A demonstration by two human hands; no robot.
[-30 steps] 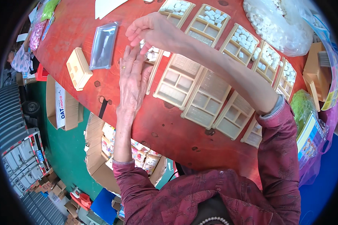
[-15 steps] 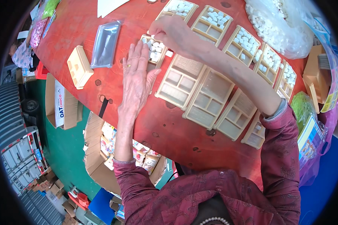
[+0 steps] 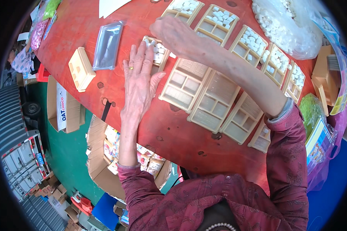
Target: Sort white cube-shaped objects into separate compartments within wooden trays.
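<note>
My left hand (image 3: 138, 81) lies with fingers stretched out over the left side of a cream compartment tray (image 3: 164, 63). Small white chunky pieces (image 3: 158, 50) fill the far part of that tray. My right hand (image 3: 171, 34) is just above the tray's far end, its fingers curled in and turned down. Whatever its fingertips hold, if anything, is hidden behind the hand. Past my right forearm stand several more cream trays (image 3: 251, 43) with white pieces in their far compartments. Nearer to me is a row of cream trays (image 3: 216, 98) with no white pieces showing.
Left on the red table (image 3: 173, 134) are a clear plastic lid (image 3: 108, 45) and a cream tray lying face down (image 3: 81, 69). A bulging clear bag of white pieces (image 3: 287, 29) sits far right. Below the table's left edge stands a cardboard box (image 3: 100, 161) of small packets.
My right hand has shifted slightly left, its fingers curled more out of sight. The fingers of my left hand have spread a little. The trays stay in place.
</note>
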